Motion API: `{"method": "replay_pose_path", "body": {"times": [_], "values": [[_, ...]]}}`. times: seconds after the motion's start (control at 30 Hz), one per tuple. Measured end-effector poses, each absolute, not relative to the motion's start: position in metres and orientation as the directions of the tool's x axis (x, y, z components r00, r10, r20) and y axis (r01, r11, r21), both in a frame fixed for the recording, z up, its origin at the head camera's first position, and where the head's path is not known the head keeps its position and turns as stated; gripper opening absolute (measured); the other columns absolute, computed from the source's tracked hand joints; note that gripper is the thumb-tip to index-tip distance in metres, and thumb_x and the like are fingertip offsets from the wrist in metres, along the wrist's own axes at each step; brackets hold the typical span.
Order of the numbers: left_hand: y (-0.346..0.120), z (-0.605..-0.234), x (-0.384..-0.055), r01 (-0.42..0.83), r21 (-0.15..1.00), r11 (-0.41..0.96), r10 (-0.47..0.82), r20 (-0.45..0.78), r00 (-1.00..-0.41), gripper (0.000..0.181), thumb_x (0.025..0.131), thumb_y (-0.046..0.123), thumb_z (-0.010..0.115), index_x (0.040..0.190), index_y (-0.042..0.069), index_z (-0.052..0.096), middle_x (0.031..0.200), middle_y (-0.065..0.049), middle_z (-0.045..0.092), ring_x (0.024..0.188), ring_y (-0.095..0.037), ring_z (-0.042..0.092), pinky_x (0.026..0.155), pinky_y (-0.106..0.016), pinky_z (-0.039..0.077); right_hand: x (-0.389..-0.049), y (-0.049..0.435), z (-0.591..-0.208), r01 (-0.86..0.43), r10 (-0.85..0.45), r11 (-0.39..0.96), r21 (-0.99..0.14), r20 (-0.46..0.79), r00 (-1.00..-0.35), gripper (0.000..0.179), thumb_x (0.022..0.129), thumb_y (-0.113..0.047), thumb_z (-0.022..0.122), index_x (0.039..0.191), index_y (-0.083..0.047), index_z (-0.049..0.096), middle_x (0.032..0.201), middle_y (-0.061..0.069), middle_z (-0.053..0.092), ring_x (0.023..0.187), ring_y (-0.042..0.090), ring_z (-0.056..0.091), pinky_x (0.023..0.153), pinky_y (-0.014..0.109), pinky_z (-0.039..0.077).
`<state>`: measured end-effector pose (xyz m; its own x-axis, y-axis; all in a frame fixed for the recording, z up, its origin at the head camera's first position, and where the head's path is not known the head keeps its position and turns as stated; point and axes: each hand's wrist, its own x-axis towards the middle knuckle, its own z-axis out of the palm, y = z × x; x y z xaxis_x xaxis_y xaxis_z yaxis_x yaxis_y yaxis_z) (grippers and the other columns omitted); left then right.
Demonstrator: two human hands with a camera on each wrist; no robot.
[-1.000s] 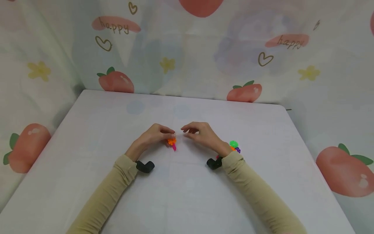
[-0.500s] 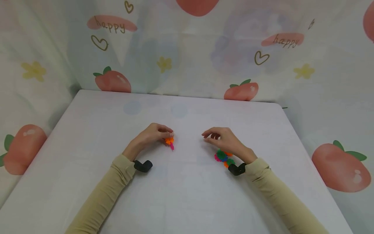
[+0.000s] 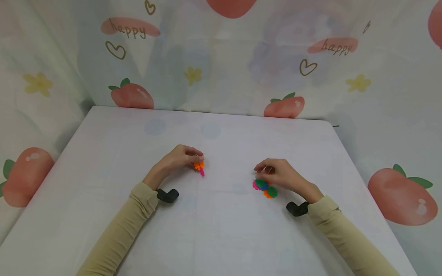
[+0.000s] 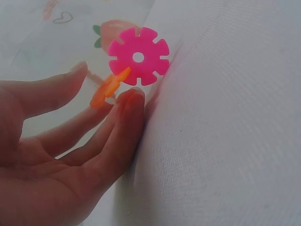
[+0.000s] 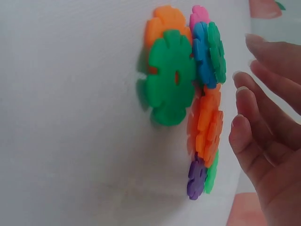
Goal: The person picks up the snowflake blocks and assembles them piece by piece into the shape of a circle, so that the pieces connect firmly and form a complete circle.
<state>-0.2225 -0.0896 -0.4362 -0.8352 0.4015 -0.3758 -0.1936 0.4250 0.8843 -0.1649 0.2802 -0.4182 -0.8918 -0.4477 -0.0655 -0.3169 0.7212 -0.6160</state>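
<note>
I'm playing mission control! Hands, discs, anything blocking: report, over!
Left fingers holding orange disc, pink disc. Right fingers near disc pile, holding nothing visible. Green disc overlapping another orange disc.

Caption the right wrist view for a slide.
Right hand near a cluster of colorful notched discs on white tabletop.

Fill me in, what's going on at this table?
A person's left grip holds an orange disc with a pink disc attached at its edge. Their right grip is close to a small pile of notched discs in green, blue, orange, pink and purple on the white tabletop. It holds nothing; the right wrist view shows its fingers apart from the pile.
</note>
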Motion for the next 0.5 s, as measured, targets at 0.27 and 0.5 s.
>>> {"method": "replay_pose_path", "body": {"times": [0.27, 0.5], "values": [[-0.0897, -0.4358, -0.2217, -0.2, 0.886, 0.419, 0.405, -0.38, -0.831, 0.039, 0.098, 0.026, 0.069, 0.131, 0.005, 0.068, 0.122, -0.01, 0.069, 0.098, -0.019, 0.064, 0.09, -0.028, 0.054, -0.1582, 0.2866, -0.4191, -0.317, -0.452, 0.741, -0.592, -0.091, -0.887, 0.024, 0.086, -0.013, 0.083, 0.109, -0.012, 0.077, 0.099, -0.004, 0.071, 0.087, 0.014, 0.062, 0.079, 0.027, 0.053], [-0.0904, -0.4349, -0.2208, -0.194, 0.888, 0.417, 0.409, -0.374, -0.832, 0.04, 0.099, 0.026, 0.068, 0.133, 0.004, 0.067, 0.125, -0.012, 0.069, 0.099, -0.019, 0.064, 0.091, -0.029, 0.054, -0.1553, 0.2831, -0.4229, -0.367, -0.499, 0.74, -0.564, -0.093, -0.862, 0.023, 0.083, -0.018, 0.087, 0.102, -0.011, 0.076, 0.097, -0.002, 0.067, 0.087, 0.017, 0.059, 0.077, 0.03, 0.051]]}}
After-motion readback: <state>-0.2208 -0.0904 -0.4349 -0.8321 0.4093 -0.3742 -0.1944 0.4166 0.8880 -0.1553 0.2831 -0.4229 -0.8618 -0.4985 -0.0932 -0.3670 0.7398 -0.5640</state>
